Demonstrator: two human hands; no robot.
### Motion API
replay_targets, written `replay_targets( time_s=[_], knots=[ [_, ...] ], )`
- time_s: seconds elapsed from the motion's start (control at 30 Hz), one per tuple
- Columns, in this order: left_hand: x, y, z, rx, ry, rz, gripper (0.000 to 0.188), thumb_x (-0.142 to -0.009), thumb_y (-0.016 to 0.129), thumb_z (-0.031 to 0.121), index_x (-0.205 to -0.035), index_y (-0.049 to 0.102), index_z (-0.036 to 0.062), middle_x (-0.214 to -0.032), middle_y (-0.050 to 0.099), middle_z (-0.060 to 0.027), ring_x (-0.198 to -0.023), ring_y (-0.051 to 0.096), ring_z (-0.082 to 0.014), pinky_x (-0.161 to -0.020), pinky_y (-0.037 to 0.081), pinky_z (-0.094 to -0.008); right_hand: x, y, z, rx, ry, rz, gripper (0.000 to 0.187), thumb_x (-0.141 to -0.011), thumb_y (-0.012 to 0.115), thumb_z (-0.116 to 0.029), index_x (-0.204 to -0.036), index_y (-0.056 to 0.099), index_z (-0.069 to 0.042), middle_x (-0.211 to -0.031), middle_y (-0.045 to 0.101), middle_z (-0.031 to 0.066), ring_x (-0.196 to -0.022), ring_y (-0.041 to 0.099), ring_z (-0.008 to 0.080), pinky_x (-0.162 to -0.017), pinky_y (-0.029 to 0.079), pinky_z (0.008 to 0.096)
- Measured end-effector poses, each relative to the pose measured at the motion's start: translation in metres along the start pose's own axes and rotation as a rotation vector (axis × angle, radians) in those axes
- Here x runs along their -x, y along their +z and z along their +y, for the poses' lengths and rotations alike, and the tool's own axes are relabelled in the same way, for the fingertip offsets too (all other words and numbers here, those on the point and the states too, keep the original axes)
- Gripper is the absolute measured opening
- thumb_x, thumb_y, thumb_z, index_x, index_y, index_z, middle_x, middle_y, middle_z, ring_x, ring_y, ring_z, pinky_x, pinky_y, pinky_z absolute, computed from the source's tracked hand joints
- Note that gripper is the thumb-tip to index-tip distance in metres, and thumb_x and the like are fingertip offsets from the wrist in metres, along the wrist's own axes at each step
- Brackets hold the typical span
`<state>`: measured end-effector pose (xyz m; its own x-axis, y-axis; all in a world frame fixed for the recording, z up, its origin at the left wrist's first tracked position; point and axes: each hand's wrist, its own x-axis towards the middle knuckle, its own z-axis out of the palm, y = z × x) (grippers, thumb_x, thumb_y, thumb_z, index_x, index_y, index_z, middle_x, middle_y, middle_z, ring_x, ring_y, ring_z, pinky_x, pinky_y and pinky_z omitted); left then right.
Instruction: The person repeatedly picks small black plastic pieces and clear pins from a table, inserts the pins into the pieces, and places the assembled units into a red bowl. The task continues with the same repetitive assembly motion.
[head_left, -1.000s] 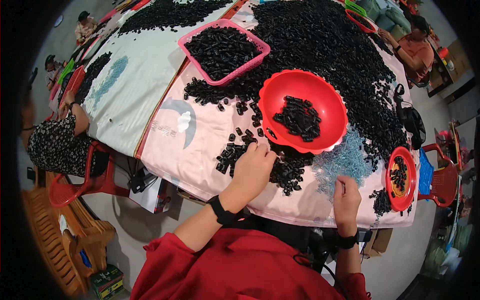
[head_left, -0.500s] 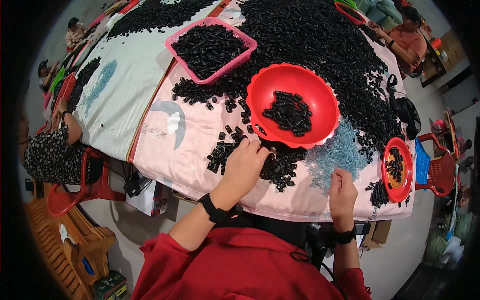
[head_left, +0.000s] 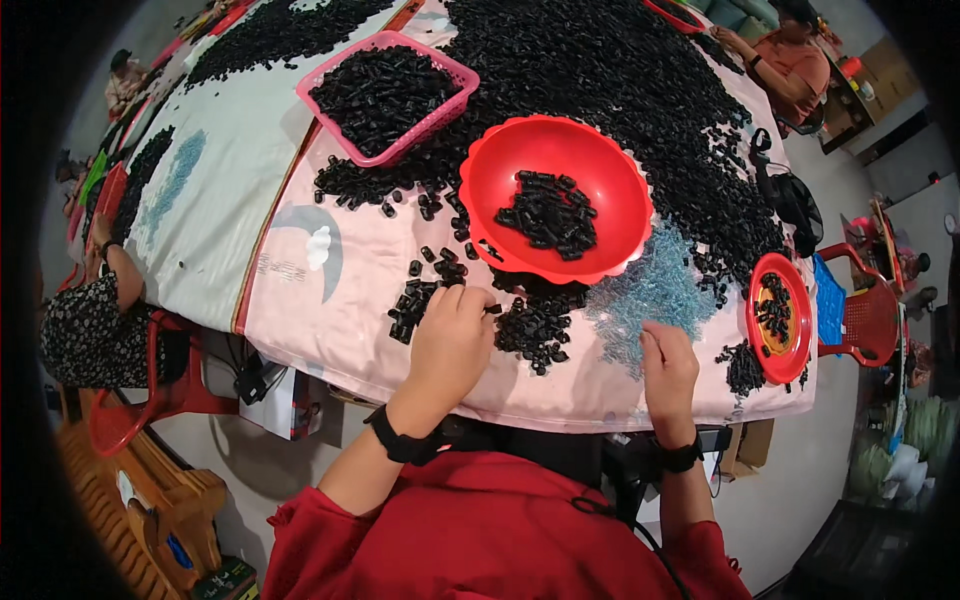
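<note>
My left hand is closed over the near edge of the table, a small black plastic piece pinched at its fingertips. Loose black pieces lie on both sides of it. Just beyond stands a red scalloped bowl with a small heap of black pieces inside. To the right, my right hand is closed, thumb against the curled fingers, at the near edge of a pile of small clear bluish pieces. Whatever its fingers hold is hidden.
A pink basket full of black pieces stands back left. A huge black heap spreads across the far table. At right lies a red oval tray beside a red chair. Other people sit at left and far right.
The whole view has shifted, so the table's things appear farther left and slightly higher. My left hand has drawn slightly back from the bowl, and a black piece now shows at its fingertips.
</note>
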<state>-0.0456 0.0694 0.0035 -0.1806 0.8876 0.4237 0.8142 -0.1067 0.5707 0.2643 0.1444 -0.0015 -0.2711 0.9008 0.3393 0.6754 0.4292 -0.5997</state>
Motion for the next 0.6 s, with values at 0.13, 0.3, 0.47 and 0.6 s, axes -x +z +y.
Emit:
replay_targets(
  time_s=[0.13,0.3,0.47,0.6],
  knots=[
    [0.012,-0.009,0.009,0.288,-0.155,-0.194,0.034,-0.090,0.071,0.000,-0.124,0.072,0.0013,-0.095,0.063,-0.0109,-0.086,0.063,-0.0238,-0.079,0.053,-0.0340,0.001,0.001,-0.014,-0.038,0.085,0.033,0.020,-0.102,0.068,-0.002,-0.121,0.073,0.001,-0.100,0.068,0.0103,-0.079,0.063,0.0154,-0.067,0.052,0.0299],
    [0.027,-0.014,0.015,0.922,-0.589,-0.473,0.025,-0.100,0.073,0.014,-0.121,0.075,0.0008,-0.097,0.065,0.0012,-0.086,0.060,-0.0064,-0.078,0.050,-0.0247,0.002,-0.004,-0.010,0.133,-0.001,0.028,0.023,-0.100,0.065,0.001,-0.122,0.072,0.000,-0.105,0.071,0.0185,-0.092,0.069,0.0346,-0.083,0.055,0.0423],
    [0.026,-0.020,0.029,1.018,-0.694,-0.622,0.022,-0.105,0.071,0.019,-0.120,0.075,0.0023,-0.094,0.067,0.0035,-0.084,0.059,-0.0052,-0.076,0.051,-0.0234,0.001,-0.003,-0.001,0.296,-0.234,-0.079,0.025,-0.099,0.067,0.002,-0.123,0.073,-0.001,-0.103,0.069,0.0162,-0.090,0.066,0.0332,-0.082,0.054,0.0405],
    [0.032,-0.020,0.030,1.021,-0.631,-0.673,0.026,-0.107,0.069,0.026,-0.125,0.074,0.0064,-0.096,0.068,0.0058,-0.086,0.060,-0.0022,-0.074,0.049,-0.0201,0.002,-0.001,-0.006,0.100,-0.027,0.087,0.018,-0.095,0.069,0.002,-0.112,0.072,-0.002,-0.095,0.067,0.0159,-0.087,0.065,0.0362,-0.080,0.053,0.0461]
  ],
)
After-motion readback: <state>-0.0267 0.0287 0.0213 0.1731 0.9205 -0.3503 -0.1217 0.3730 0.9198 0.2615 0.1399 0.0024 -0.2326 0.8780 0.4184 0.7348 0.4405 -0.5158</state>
